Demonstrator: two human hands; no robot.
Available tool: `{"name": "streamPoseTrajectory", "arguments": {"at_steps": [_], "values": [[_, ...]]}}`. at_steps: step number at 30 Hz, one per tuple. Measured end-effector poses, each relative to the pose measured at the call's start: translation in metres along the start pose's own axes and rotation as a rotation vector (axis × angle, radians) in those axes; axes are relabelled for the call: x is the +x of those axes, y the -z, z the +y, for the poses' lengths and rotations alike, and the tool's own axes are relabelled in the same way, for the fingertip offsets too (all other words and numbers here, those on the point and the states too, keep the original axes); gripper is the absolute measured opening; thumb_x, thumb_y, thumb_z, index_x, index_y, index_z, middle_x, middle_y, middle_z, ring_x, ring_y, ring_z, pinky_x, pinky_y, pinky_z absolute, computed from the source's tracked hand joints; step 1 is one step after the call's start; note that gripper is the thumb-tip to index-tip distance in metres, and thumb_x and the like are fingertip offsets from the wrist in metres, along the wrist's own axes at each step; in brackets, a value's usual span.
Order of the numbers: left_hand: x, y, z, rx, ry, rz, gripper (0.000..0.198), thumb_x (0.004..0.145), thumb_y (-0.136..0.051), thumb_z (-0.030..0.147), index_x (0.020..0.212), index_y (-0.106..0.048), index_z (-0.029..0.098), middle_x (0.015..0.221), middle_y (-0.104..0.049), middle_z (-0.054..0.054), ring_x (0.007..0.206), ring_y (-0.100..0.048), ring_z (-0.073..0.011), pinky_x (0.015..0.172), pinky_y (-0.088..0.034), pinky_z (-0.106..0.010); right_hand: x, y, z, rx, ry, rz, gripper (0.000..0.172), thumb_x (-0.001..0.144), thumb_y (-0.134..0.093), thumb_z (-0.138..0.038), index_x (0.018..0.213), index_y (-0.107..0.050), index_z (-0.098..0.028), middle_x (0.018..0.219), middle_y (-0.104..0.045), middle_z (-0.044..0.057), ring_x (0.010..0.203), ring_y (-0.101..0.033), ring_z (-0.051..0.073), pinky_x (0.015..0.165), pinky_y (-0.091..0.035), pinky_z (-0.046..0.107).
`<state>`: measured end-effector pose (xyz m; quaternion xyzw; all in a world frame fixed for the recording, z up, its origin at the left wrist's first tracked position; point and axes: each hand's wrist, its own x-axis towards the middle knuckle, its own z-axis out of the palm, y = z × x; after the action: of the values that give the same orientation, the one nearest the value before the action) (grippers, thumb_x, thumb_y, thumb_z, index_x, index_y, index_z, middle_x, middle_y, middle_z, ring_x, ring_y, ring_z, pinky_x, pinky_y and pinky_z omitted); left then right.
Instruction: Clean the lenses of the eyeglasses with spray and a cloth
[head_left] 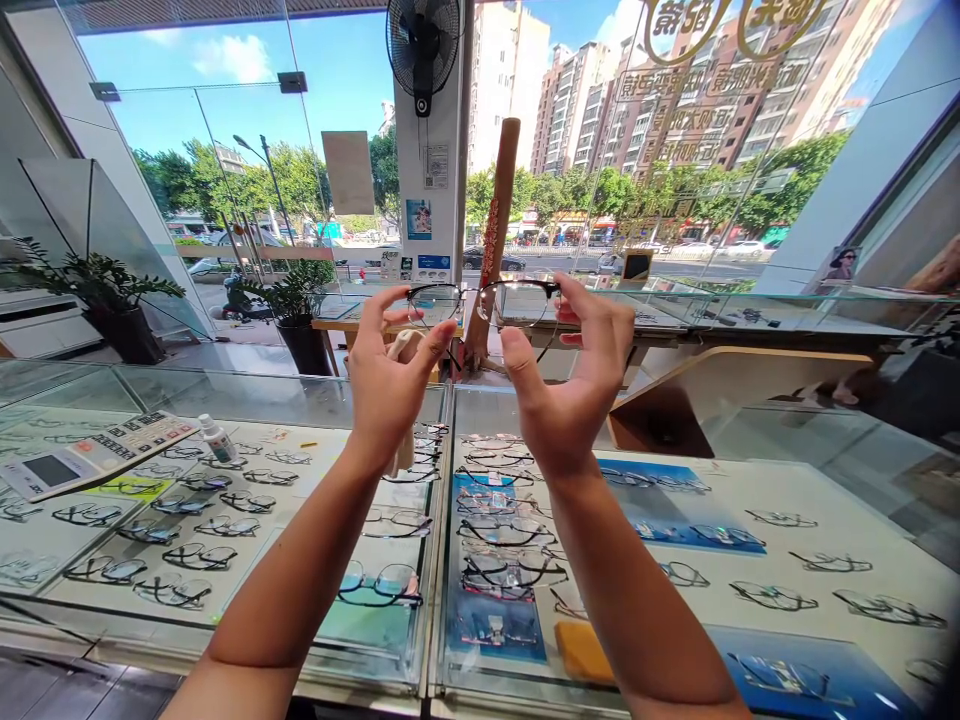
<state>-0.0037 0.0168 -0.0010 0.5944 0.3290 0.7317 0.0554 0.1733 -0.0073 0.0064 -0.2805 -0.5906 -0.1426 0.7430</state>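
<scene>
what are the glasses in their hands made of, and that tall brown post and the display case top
The eyeglasses look like dark plastic or thin dark metal, glossy along the rim; the view can't settle which. The tall post looks like smooth-finished wood, from its warm brown colour. The display case top looks like clear glass: see-through, with shiny reflections.

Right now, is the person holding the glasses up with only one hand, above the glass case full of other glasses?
No, one bit is wrong: it's two hands, not one. The left hand and the right hand both hold the glasses up, as the head view shows. They are above the glass case full of other glasses.
</scene>
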Motion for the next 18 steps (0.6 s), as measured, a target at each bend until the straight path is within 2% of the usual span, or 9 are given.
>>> {"name": "streamPoseTrajectory", "arguments": {"at_steps": [5,10,18], "values": [[0.000,0.000,0.003,0.021,0.012,0.017,0.061,0.084,-0.092,0.055,0.134,-0.067,0.030,0.114,-0.077,-0.007,0.105,-0.075,-0.0217,0.076,-0.063,-0.030,0.000,0.000,0.003,-0.019,-0.022,-0.017,0.049,0.095,-0.072,-0.041,0.143,-0.067,-0.031,0.125,-0.066,0.008,0.122,-0.065,0.032,0.109,-0.055,0.061],[0.000,0.000,0.010,0.139,-0.145,0.145,0.063,0.081,-0.095,0.054,0.132,-0.068,0.028,0.123,-0.075,-0.007,0.111,-0.073,-0.0228,0.076,-0.058,-0.030,-0.001,-0.002,0.006,0.013,-0.085,-0.101,0.050,0.097,-0.068,-0.039,0.146,-0.064,-0.032,0.128,-0.067,0.008,0.120,-0.067,0.031,0.106,-0.057,0.058],[-0.001,0.002,0.008,0.278,-0.296,0.191,0.064,0.086,-0.091,0.052,0.138,-0.063,0.028,0.131,-0.072,-0.008,0.112,-0.071,-0.0239,0.085,-0.057,-0.035,-0.002,-0.004,0.011,0.099,-0.164,-0.142,0.050,0.097,-0.069,-0.039,0.146,-0.065,-0.033,0.130,-0.068,0.008,0.122,-0.068,0.030,0.106,-0.059,0.055]]}}
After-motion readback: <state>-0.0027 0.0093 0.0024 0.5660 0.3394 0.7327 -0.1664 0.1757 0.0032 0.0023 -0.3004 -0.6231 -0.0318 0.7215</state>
